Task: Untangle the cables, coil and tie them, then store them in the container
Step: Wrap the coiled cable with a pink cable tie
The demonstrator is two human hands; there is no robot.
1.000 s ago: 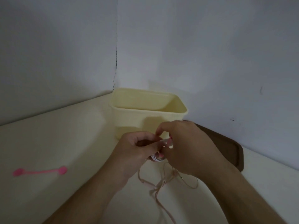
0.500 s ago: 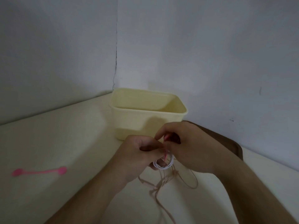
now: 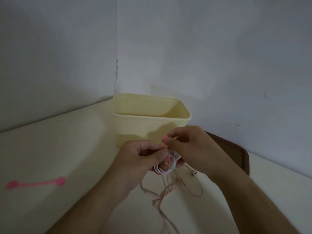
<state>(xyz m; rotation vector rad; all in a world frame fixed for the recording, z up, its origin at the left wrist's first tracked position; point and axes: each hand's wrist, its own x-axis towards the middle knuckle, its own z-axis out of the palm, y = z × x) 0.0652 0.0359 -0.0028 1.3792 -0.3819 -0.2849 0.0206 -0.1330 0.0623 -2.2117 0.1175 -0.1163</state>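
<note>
two hands meet at centre: my left hand (image 3: 143, 159) grips the white cable coil (image 3: 166, 167), my right hand (image 3: 189, 146) pinches a pink tie (image 3: 166, 146) round it. tying step, i judge; next, fasten it, then the container (image 3: 150, 122) at 12 o'clock.

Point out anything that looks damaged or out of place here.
A dark crack runs down the wall corner above the yellow container. A loose pink cable lies tangled on the table, not yet coiled. Nothing is spilled.

Dim grey walls (image 3: 219, 48) corner a cream table (image 3: 50, 141).
</note>
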